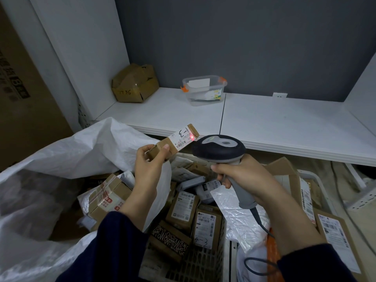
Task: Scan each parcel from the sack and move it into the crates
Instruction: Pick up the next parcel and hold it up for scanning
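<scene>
Cardboard, small and oblong, seen from the head view: the parcel sits just left of the scanner, its long axis tilted up toward the scanner's nose, with a red dot on its label. The left hand pinches the parcel's lower end; the right hand is wrapped round the scanner's grip. Below the scanner lies the dark mesh crate, heaped with other parcels, and the white sack lies left of it. The left hand likely makes the drop, straight down.
</scene>
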